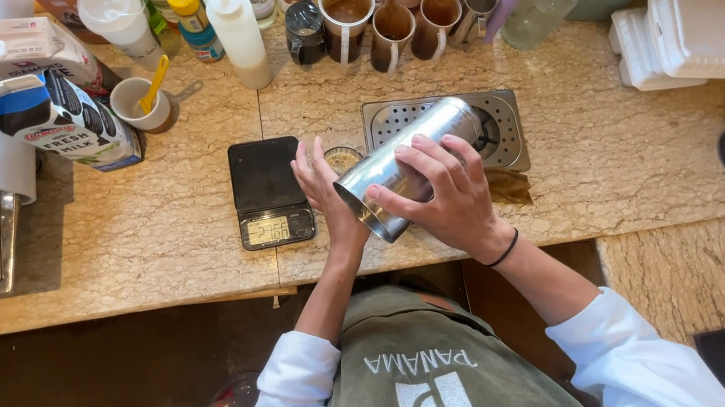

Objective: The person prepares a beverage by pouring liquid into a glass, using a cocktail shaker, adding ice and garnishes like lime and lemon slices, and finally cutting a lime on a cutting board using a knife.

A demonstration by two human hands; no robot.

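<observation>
Gripping steel shaker tin [405, 168], right hand [445, 193] has fingers [431, 155] curled across its side, tin tilted, open mouth toward person, above worktop [152, 231] edge. Left hand [325, 190] flat, fingers straight, pressed against tin's mouth end, closed on nothing. Small glass [342, 157] behind left hand. Black scale [270, 192] just left; metal drip grate [501, 124] behind tin.

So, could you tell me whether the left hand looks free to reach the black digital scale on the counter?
Probably not at once: the left hand is pressed against the tilted steel shaker tin, which the right hand grips. The black digital scale lies just beside it on the stone counter, with nothing between.
</observation>
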